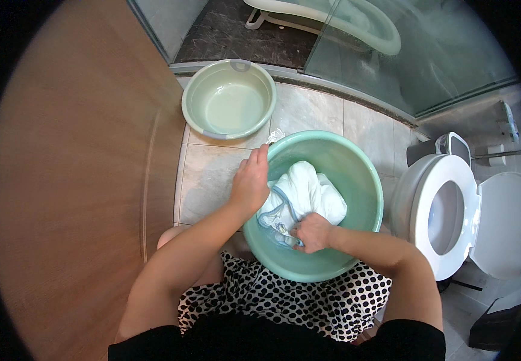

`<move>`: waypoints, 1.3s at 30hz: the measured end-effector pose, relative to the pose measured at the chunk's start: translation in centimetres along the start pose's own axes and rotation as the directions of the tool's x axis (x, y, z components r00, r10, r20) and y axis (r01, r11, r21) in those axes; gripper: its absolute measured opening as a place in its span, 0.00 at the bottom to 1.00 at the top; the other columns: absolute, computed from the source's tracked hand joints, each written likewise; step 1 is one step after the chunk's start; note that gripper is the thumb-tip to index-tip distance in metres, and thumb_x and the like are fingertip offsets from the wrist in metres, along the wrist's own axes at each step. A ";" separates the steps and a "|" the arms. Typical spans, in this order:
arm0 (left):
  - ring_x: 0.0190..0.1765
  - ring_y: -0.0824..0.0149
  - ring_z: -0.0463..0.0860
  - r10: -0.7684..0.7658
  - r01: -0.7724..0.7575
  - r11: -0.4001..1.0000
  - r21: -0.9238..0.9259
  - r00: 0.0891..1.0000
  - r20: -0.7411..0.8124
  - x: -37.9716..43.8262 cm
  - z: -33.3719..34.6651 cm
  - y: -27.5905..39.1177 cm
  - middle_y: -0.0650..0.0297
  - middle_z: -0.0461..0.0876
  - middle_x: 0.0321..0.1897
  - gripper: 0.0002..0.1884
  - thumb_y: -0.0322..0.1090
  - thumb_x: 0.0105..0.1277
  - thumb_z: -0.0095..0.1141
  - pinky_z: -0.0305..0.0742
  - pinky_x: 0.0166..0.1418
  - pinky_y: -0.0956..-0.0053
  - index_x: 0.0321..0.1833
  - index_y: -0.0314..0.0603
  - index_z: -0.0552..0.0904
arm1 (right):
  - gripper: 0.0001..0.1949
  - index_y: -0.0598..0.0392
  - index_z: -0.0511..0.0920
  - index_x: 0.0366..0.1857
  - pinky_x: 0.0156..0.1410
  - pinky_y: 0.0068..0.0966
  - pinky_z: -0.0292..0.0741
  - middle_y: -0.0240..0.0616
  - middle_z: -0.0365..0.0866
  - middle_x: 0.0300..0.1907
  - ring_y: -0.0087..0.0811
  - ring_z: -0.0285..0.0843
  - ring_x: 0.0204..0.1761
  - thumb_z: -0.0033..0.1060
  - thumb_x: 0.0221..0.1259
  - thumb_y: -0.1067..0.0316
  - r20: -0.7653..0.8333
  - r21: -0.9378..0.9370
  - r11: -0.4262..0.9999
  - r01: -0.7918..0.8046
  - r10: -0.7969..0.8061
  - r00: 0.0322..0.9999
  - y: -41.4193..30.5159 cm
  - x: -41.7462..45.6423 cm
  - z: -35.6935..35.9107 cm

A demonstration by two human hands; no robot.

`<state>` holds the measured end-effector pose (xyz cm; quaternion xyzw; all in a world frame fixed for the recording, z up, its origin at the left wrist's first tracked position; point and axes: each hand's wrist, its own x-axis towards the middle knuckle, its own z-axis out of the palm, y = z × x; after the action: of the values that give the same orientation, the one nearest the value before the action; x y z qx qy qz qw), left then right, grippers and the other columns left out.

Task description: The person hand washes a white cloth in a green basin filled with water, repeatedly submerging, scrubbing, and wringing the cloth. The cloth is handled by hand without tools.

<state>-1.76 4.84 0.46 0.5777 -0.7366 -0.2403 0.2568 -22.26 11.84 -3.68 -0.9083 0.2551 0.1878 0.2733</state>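
A large green plastic basin (359,180) stands in front of me, against my skirt. Inside it lies a bunched white cloth (305,185) with blue edging and a small print near its lower end. My right hand (314,232) reaches into the basin and grips this printed, blue-edged part, fingers curled around the fabric. On the basin's left rim rests my left hand (252,180), holding it with the fingers pointing away from me; its thumb is hidden.
A smaller pale green basin (229,108) sits on the tiles beyond. The wooden door (84,158) rises at left, the toilet (423,216) at right with its lid raised. Near the toilet is a bin (423,151). Behind a glass shower screen (405,67) stands a baby bathtub (305,11).
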 end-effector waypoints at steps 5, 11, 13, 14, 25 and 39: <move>0.47 0.46 0.73 -0.047 0.045 0.998 0.034 0.997 0.056 0.2 -0.5 0.5 0.48 0.70 0.49 0.31 0.16 0.50 0.44 0.71 0.51 0.58 0.62 0.33 0.61 | 0.14 0.55 0.78 0.27 0.35 0.35 0.75 0.40 0.80 0.24 0.40 0.80 0.28 0.55 0.48 0.54 -0.233 -0.098 0.994 0.041 -0.063 0.971 3.2 4.4 3.8; 0.52 0.44 0.73 -0.127 0.118 0.990 0.081 0.985 0.120 0.3 -0.7 1.0 0.48 0.70 0.53 0.29 0.19 0.56 0.47 0.70 0.54 0.57 0.63 0.38 0.60 | 0.14 0.50 0.82 0.28 0.40 0.32 0.75 0.37 0.83 0.30 0.36 0.81 0.35 0.54 0.46 0.53 0.029 -0.111 0.982 -0.149 0.153 0.988 4.0 11.2 6.1; 0.53 0.44 0.72 -0.136 0.126 0.987 0.097 0.984 0.115 0.3 -0.8 1.3 0.48 0.70 0.54 0.29 0.19 0.56 0.47 0.70 0.55 0.56 0.63 0.37 0.59 | 0.17 0.51 0.83 0.36 0.52 0.34 0.73 0.41 0.82 0.40 0.40 0.79 0.47 0.50 0.52 0.52 0.084 0.076 0.958 -0.277 0.271 0.959 5.4 12.4 5.6; 0.53 0.44 0.72 -0.107 0.099 0.992 0.082 0.989 0.106 0.2 -0.6 1.0 0.47 0.69 0.54 0.30 0.19 0.56 0.47 0.70 0.55 0.56 0.64 0.37 0.59 | 0.18 0.51 0.83 0.37 0.55 0.35 0.71 0.42 0.82 0.43 0.41 0.77 0.49 0.48 0.54 0.51 0.165 0.152 0.891 -0.429 0.405 0.899 5.7 12.9 4.7; 0.46 0.45 0.73 -0.010 0.003 0.992 0.127 0.999 0.054 0.7 -0.1 0.4 0.49 0.70 0.49 0.32 0.16 0.50 0.45 0.72 0.49 0.57 0.63 0.33 0.59 | 0.25 0.49 0.81 0.46 0.65 0.41 0.62 0.45 0.79 0.50 0.46 0.75 0.54 0.50 0.53 0.42 0.203 0.099 0.836 -0.540 0.515 0.833 6.8 14.1 0.0; 0.43 0.45 0.74 0.019 -0.019 1.000 0.024 1.000 -0.006 0.5 0.2 0.1 0.49 0.70 0.47 0.32 0.15 0.46 0.46 0.72 0.46 0.54 0.60 0.31 0.62 | 0.30 0.67 0.78 0.44 0.58 0.34 0.71 0.62 0.75 0.49 0.50 0.75 0.53 0.60 0.42 0.49 0.091 0.894 0.099 -0.437 0.915 0.393 12.1 7.3 -0.2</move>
<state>-2.14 4.37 0.42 0.5744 -0.7442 -0.2270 0.2545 -23.24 0.33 -11.86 -0.4293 0.7765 -0.0891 0.4524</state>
